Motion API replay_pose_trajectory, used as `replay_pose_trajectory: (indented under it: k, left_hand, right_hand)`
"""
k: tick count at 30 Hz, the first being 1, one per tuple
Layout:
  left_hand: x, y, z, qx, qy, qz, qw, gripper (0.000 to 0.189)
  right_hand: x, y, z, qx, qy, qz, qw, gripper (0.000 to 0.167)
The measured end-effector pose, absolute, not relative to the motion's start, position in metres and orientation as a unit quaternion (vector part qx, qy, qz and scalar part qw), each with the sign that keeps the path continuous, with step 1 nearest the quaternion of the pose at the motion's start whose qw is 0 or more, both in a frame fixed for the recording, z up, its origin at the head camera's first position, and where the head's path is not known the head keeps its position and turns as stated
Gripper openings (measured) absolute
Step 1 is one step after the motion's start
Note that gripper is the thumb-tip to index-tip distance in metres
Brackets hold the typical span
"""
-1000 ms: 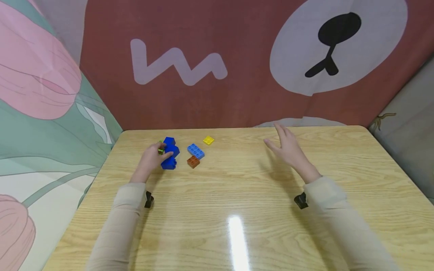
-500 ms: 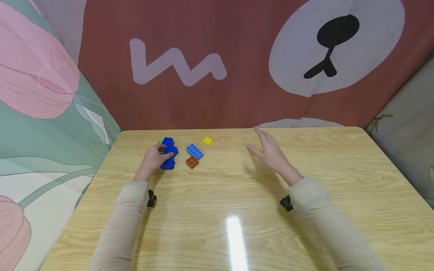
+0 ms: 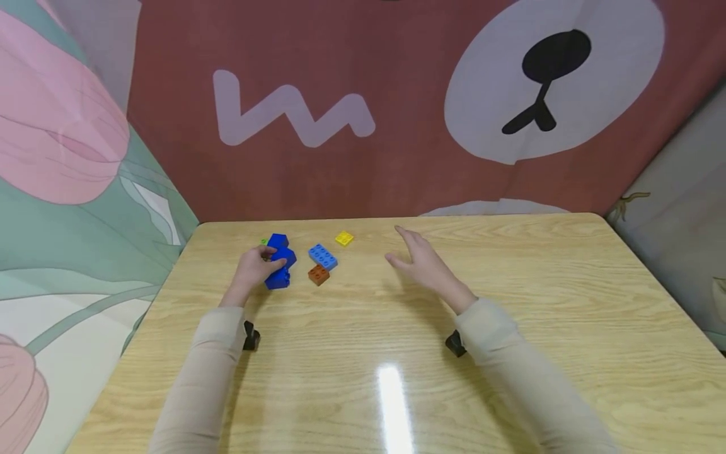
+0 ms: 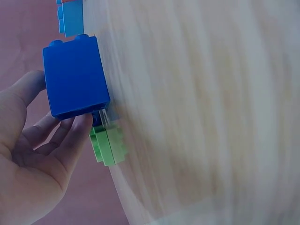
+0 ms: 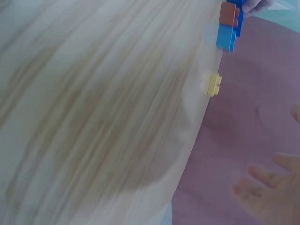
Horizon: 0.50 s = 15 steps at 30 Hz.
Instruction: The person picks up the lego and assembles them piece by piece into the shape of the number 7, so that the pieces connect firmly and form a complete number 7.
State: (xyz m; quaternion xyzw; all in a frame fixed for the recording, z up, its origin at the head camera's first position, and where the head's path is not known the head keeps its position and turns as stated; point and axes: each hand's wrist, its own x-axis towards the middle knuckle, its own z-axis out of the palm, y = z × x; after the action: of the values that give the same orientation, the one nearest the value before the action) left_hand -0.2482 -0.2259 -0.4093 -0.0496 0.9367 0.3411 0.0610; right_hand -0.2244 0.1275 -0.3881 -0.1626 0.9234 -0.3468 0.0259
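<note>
On the left part of the table, my left hand [image 3: 249, 268] has its thumb and fingers on opposite sides of a dark blue toy building brick [image 4: 75, 77], pinching it. Two more dark blue bricks lie close by, one behind [image 3: 278, 240] and one in front [image 3: 277, 279]. A light green brick [image 4: 108, 145] shows just past the fingertips in the left wrist view, mostly hidden in the head view. My right hand [image 3: 422, 265] hovers over the table, fingers spread and holding nothing. Nearest to it is a flat yellow brick [image 3: 343, 238].
Between the hands lie a lighter blue brick [image 3: 322, 257] with several studs and a brown brick [image 3: 319, 274] at its near corner. The wooden table [image 3: 351, 328] ends at the back against a reddish-brown printed cloth [image 3: 397, 170].
My right hand has travelled left across the table toward the bricks, fingers still spread. My left hand has stayed at the dark blue bricks; the view has shifted slightly.
</note>
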Motion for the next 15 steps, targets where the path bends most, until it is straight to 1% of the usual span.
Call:
replay_pose_trajectory:
  k: [11, 15]
  left_hand:
    - [-0.245, -0.227, -0.410, -0.040, 0.936, 0.345, 0.062, 0.049]
    - [-0.244, -0.225, -0.408, -0.039, 0.936, 0.342, 0.066, 0.049]
  right_hand:
    - [-0.223, 0.101, -0.392, -0.185, 0.912, -0.362, 0.050, 0.070]
    - [-0.223, 0.093, -0.392, -0.194, 0.911, -0.360, 0.049, 0.070]
